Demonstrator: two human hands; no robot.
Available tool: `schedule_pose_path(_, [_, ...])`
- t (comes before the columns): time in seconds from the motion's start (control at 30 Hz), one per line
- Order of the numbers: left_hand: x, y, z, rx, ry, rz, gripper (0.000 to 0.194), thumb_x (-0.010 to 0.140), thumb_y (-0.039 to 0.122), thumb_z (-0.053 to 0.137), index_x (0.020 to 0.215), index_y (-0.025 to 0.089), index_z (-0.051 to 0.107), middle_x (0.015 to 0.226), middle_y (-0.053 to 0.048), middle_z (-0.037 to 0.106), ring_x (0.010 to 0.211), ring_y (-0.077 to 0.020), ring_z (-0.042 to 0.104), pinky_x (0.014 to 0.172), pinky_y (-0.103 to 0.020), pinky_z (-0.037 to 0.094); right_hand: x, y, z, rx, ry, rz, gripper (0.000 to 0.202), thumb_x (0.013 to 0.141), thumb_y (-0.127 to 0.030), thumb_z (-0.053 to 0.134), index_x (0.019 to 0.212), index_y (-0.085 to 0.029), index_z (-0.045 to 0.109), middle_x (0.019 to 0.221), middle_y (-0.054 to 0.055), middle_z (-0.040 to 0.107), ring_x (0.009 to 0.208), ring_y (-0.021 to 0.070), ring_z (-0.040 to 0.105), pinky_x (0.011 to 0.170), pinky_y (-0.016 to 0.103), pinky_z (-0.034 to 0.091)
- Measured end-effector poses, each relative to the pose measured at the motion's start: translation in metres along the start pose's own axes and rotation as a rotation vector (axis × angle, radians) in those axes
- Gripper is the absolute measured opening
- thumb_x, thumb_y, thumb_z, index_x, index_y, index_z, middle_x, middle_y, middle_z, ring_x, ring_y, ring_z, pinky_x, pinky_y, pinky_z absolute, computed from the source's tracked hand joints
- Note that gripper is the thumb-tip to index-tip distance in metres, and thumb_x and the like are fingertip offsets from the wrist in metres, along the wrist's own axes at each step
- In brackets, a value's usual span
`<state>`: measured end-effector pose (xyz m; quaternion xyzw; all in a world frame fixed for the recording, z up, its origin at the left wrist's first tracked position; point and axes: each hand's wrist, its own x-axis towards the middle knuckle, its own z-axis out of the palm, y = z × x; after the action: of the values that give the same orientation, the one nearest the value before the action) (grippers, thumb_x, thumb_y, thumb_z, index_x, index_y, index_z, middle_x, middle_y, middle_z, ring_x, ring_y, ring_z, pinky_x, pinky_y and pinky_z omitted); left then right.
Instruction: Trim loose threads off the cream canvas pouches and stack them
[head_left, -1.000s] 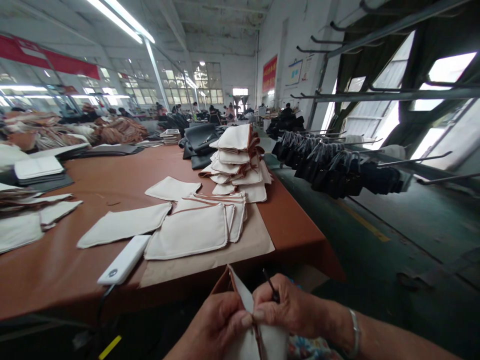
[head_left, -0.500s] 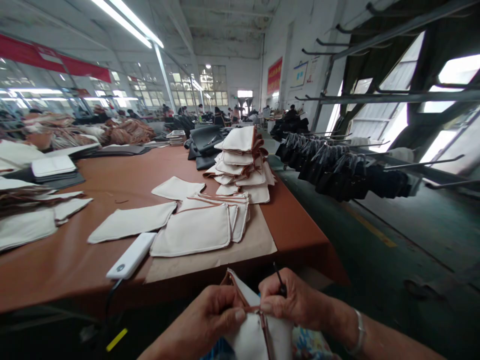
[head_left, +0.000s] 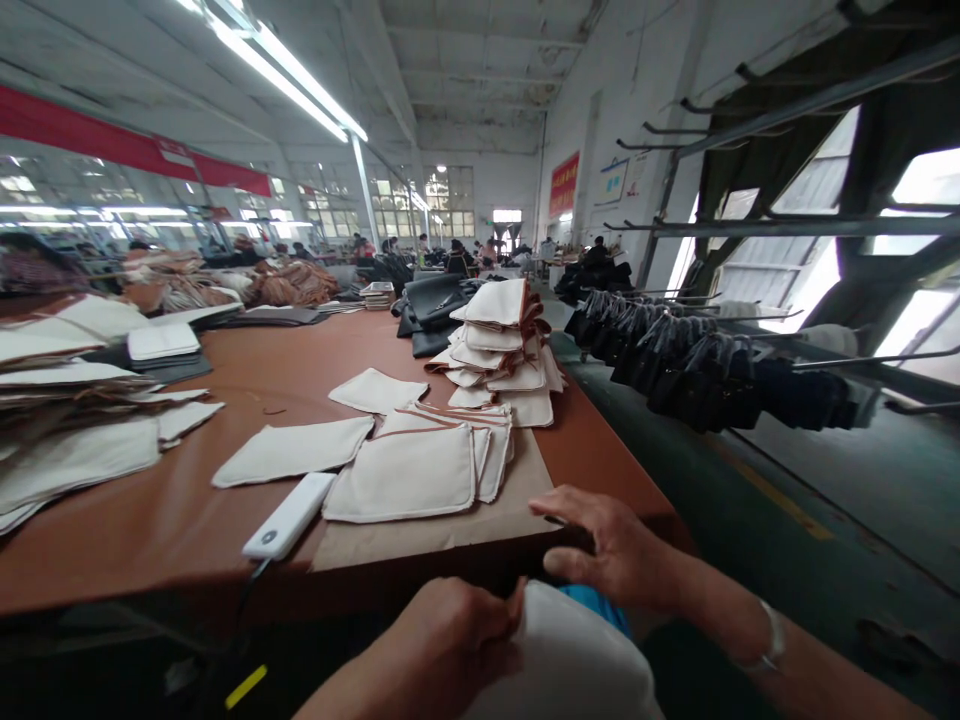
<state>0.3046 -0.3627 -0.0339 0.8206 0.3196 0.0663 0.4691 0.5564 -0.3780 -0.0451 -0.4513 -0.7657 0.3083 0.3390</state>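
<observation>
My left hand [head_left: 457, 635] is closed on the edge of an off-white fabric pouch [head_left: 577, 655] with brown trim, held low in front of me below the table edge. My right hand [head_left: 619, 550] is raised just above the pouch's right side, apart from it, thumb and forefinger spread. The tip of a slim dark tool [head_left: 556, 520] shows under its forefinger; the rest of the tool is hidden by the hand. On the table ahead, several similar off-white pieces [head_left: 405, 475] lie overlapping on brown paper [head_left: 442, 545].
A taller stack of off-white pouches [head_left: 499, 345] stands at the table's right side. A white power bank [head_left: 289, 520] with a cable lies near the front edge of the brown table [head_left: 262, 395]. More pieces [head_left: 82, 465] are piled left. Black bags [head_left: 675, 375] hang on a rack right.
My right hand has let go of the pouch and moved up and right, its thumb and forefinger opening. The pouch has turned, so its plain white side shows. The view has shifted slightly left.
</observation>
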Motion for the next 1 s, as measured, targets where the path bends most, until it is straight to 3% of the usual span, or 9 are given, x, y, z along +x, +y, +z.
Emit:
schedule_pose_path(0.1, [0.006, 0.015, -0.006, -0.057, 0.013, 0.064, 0.022, 0.086, 0.031, 0.062, 0.069, 0.018, 0.066, 0.061, 0.004, 0.043, 0.061, -0.0133, 0.036, 0.056, -0.025, 0.028, 0.006, -0.026, 0.037, 0.139, -0.158, -0.094, 0.078, 0.065, -0.041, 0.085, 0.135, -0.021, 0.055, 0.12, 0.007, 0.066, 0.102, 0.0243, 0.064, 0.088, 0.03, 0.048])
schedule_pose_path(0.23, [-0.008, -0.012, -0.029, -0.148, -0.138, -0.157, 0.045, 0.087, 0.055, 0.06, 0.065, 0.016, 0.06, 0.056, 0.005, 0.037, 0.052, -0.0102, 0.026, 0.047, -0.025, 0.018, 0.004, -0.019, 0.073, 0.23, -0.215, 0.056, 0.028, 0.066, -0.032, 0.083, 0.082, -0.017, 0.066, 0.075, -0.003, 0.062, 0.065, 0.0126, 0.054, 0.059, 0.022, 0.039])
schedule_pose_path(0.37, [-0.035, -0.052, -0.045, -0.342, -0.131, -0.167, 0.059, 0.08, 0.073, 0.058, 0.061, 0.017, 0.049, 0.061, 0.005, 0.033, 0.059, -0.0111, 0.024, 0.051, -0.026, 0.018, 0.0, 0.001, 0.064, 0.641, -0.169, 0.242, 0.033, 0.075, -0.04, 0.076, 0.07, -0.016, 0.054, 0.059, -0.006, 0.047, 0.052, 0.0073, 0.037, 0.048, 0.02, 0.029])
schedule_pose_path(0.5, [-0.047, -0.065, -0.041, -0.557, -0.059, -0.118, 0.064, 0.067, 0.075, 0.071, 0.089, 0.015, 0.059, 0.076, 0.001, 0.05, 0.069, -0.0137, 0.038, 0.062, -0.024, 0.029, -0.004, 0.025, 0.055, 0.743, -0.127, 0.288, 0.039, 0.074, -0.049, 0.076, 0.072, -0.016, 0.056, 0.054, -0.007, 0.042, 0.042, 0.0057, 0.03, 0.04, 0.02, 0.022])
schedule_pose_path(0.6, [-0.041, -0.06, -0.034, -0.73, -0.005, -0.103, 0.05, 0.068, 0.05, 0.085, 0.091, 0.016, 0.057, 0.078, 0.001, 0.055, 0.068, -0.0114, 0.04, 0.06, -0.022, 0.029, -0.006, 0.045, 0.057, 0.614, -0.084, 0.304, 0.037, 0.078, -0.05, 0.07, 0.073, -0.016, 0.057, 0.053, -0.007, 0.042, 0.041, 0.0067, 0.032, 0.04, 0.02, 0.026])
schedule_pose_path(0.67, [-0.032, -0.053, -0.028, -0.74, -0.005, -0.098, 0.044, 0.069, 0.043, 0.086, 0.089, 0.015, 0.057, 0.077, 0.002, 0.055, 0.067, -0.0105, 0.04, 0.059, -0.021, 0.028, -0.005, 0.049, 0.055, 0.456, -0.084, 0.271, 0.029, 0.076, -0.041, 0.072, 0.073, -0.015, 0.062, 0.06, -0.004, 0.052, 0.052, 0.0104, 0.046, 0.05, 0.021, 0.039])
schedule_pose_path(0.73, [-0.023, -0.042, -0.02, -0.709, -0.043, -0.103, 0.044, 0.067, 0.041, 0.087, 0.089, 0.015, 0.058, 0.077, 0.002, 0.054, 0.067, -0.0104, 0.04, 0.058, -0.021, 0.027, -0.003, 0.04, 0.049, 0.31, -0.071, 0.186, 0.017, 0.072, -0.029, 0.074, 0.078, -0.015, 0.068, 0.078, 0.002, 0.064, 0.075, 0.017, 0.059, 0.072, 0.027, 0.047])
schedule_pose_path(0.83, [-0.01, -0.025, -0.011, -0.636, -0.072, -0.06, 0.041, 0.067, 0.041, 0.086, 0.085, 0.015, 0.06, 0.082, 0.002, 0.052, 0.071, -0.0118, 0.039, 0.059, -0.022, 0.027, -0.001, 0.01, 0.039, 0.305, -0.039, 0.084, 0.029, 0.076, -0.022, 0.07, 0.105, -0.017, 0.07, 0.107, 0.007, 0.068, 0.103, 0.023, 0.06, 0.095, 0.034, 0.044])
schedule_pose_path(1.0, [0.001, -0.007, -0.004, -0.581, -0.101, 0.027, 0.041, 0.081, 0.053, 0.072, 0.076, 0.015, 0.058, 0.082, 0.0, 0.043, 0.076, -0.0147, 0.035, 0.064, -0.025, 0.028, -0.003, -0.013, 0.047, 0.423, -0.179, 0.186, 0.03, 0.076, -0.023, 0.072, 0.104, -0.016, 0.063, 0.091, 0.001, 0.065, 0.079, 0.0155, 0.056, 0.072, 0.025, 0.045])
